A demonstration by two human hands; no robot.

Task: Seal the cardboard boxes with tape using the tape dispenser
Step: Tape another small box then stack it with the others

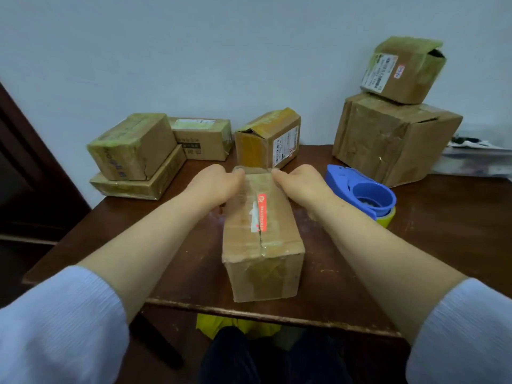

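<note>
Worn cardboard box (260, 245), red label (262, 214), left hand (214, 184) and right hand (300, 184) pinching clear tape (252, 171) at far edge

Both sleeves pale lavender-white knit with fine ribbing: left sleeve (58, 328), right sleeve (465, 339). Soft, slightly bunched cuffs end partway up the arms. Left forearm (155, 234) and right forearm (368, 239) uncovered from cuff to wrist. Left grip (214, 187) and right grip (302, 187) bare. Dark trousers (266, 358), near black, at bottom edge.
</note>
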